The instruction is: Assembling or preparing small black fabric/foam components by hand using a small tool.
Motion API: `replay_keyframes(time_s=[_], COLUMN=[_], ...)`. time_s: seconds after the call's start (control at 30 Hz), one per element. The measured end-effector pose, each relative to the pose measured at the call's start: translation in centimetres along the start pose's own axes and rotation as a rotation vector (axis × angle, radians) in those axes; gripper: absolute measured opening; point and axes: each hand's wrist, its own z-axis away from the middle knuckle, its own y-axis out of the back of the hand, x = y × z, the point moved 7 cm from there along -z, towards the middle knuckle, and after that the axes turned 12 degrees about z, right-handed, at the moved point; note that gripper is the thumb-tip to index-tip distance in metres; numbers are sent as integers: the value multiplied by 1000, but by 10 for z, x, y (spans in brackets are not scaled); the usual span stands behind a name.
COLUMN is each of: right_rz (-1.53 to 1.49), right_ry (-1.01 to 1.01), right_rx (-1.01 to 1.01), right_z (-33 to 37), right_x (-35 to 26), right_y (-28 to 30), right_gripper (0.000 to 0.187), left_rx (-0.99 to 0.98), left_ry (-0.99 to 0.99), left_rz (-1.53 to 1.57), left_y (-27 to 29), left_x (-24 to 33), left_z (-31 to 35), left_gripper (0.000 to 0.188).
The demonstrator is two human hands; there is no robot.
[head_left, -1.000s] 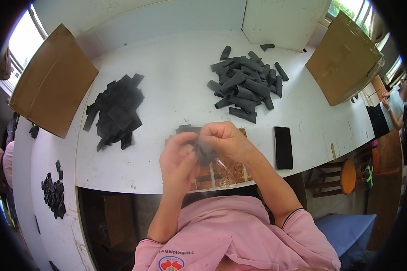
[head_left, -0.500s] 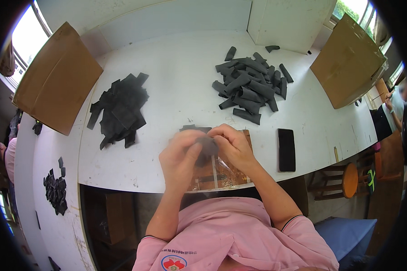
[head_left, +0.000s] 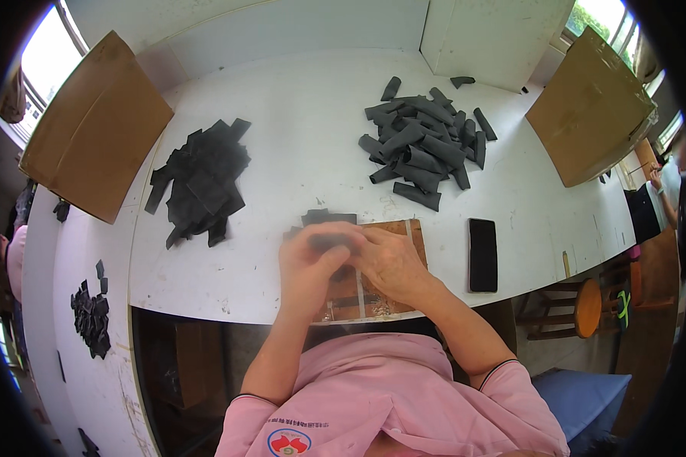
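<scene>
Work is seemingly standing midway, left hand (head_left: 301,265) holding a dark piece (head_left: 331,241), right hand (head_left: 392,260) grip unclear, flat pieces (head_left: 206,186) lying near the table (head_left: 301,137) left edge, tubes (head_left: 418,148) toward its far edge.

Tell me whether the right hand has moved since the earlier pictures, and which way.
Yes, the right hand has moved lower in the view, toward the body: its top edge, earlier higher than the far end of the phone, is now lower.
</scene>
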Motion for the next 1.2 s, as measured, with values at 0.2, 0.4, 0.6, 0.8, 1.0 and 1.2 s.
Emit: replay_keyframes(time_s=[0.2,0.4,0.6,0.8,1.0,1.2], right_rz=[-197,-216,-106,-151,-222,-711], right_ry=[-52,-108,-35,-100,-41,-670], right_rx=[-22,-115,-134,-279,-361,160], right_z=[18,10,-7,7,-30,-12], right_x=[13,13,5,12,3,114], right_y=[-23,-16,2,-30,8,8], right_gripper=[13,15,24,16,29,42], left_rx=[-87,12,32,90,347,368], left_ry=[320,-48,-99,64,-67,-11], left_rz=[-572,-377,-43,77,-388,-1319], left_y=[-8,-21,-17,19,72,124], left_x=[-17,5,25,3,-1,-45], left_z=[-4,3,5,6,1,-9], left_gripper=[18,12,18,17,21,45])
